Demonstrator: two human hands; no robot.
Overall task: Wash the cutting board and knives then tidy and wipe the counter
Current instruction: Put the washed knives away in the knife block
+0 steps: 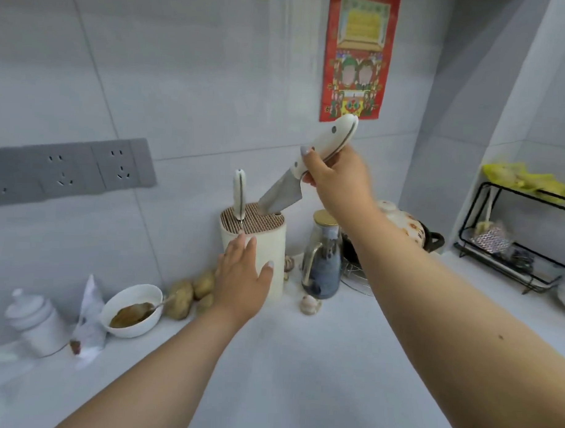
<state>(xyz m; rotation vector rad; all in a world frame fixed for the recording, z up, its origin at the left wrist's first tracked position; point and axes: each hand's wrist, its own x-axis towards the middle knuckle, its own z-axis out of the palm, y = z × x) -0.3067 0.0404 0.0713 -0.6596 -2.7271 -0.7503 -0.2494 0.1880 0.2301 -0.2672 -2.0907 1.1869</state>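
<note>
A cream knife block (275, 242) with a slotted wooden top stands on the white counter (285, 358) against the tiled wall. My right hand (337, 177) grips the white handle of a wide-bladed knife (280, 194), tilted, its tip in the block's top. A second white-handled knife (239, 193) stands upright in the block's left side. My left hand (243, 276) rests flat against the front of the block, fingers straight. No cutting board is in view.
Left of the block lie several potatoes (188, 295), a white bowl with brown sauce and a spoon (133, 311), a crumpled bag (90, 316) and a white lidded jar (37, 320). Right: a glass pitcher (324, 257), a garlic bulb (310, 304), a lidded pot (408, 228) and a black wire rack (514, 241).
</note>
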